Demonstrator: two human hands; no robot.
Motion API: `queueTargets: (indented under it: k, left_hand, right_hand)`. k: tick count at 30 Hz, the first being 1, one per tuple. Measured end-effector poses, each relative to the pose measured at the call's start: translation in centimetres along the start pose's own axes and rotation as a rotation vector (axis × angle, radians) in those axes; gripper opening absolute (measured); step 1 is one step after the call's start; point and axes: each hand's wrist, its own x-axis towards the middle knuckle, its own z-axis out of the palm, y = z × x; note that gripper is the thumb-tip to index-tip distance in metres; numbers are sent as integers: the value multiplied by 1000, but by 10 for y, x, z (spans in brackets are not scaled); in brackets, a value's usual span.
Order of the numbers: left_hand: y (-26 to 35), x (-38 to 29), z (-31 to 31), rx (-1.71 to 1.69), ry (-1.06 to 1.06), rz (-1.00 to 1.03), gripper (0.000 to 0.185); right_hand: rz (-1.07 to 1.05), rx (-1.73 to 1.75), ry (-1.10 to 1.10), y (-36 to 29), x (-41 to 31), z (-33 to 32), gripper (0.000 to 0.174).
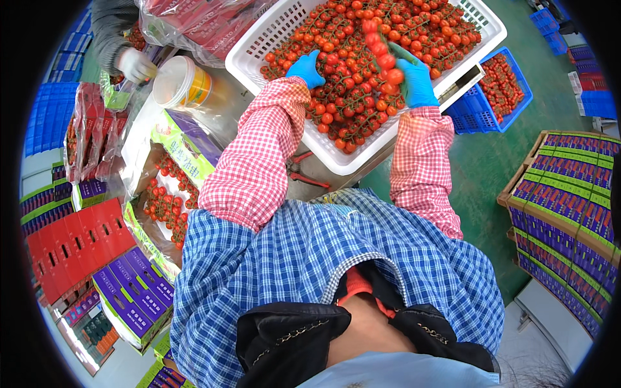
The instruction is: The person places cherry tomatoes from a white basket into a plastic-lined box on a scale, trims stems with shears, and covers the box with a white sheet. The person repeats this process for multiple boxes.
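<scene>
A white plastic crate (335,165) before me is heaped with cherry tomatoes on the vine (339,116). My right hand (418,85), in a blue glove with greenish fingers, holds up a truss of cherry tomatoes (381,51), blurred, above the heap. On the heap's left side rests my left hand (306,71), also blue-gloved. Its thumb and fingers are apart with nothing held between them, and its fingertips touch the tomatoes. Red-handled snips (310,182) lie on the metal table, partly under the crate's near edge.
At left sits an open carton (187,140) of tomato trusses, with a plastic bucket (182,82) beyond it. A co-worker's white-gloved hand (137,65) is beside the bucket. A blue crate of tomatoes (504,92) stands at right. Stacked cartons (565,194) rise farther right.
</scene>
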Motion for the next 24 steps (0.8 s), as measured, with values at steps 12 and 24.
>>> queueTargets:
  k: [12,24]
  left_hand:
    - [26,-75,-92,-1936,-187,167,58]
    - [-113,-277,-168,-1629,231,301,54]
  right_hand:
    - [7,752,-510,-7,-14,58,47]
    - [668,662,-1205,-14,-1,240,64]
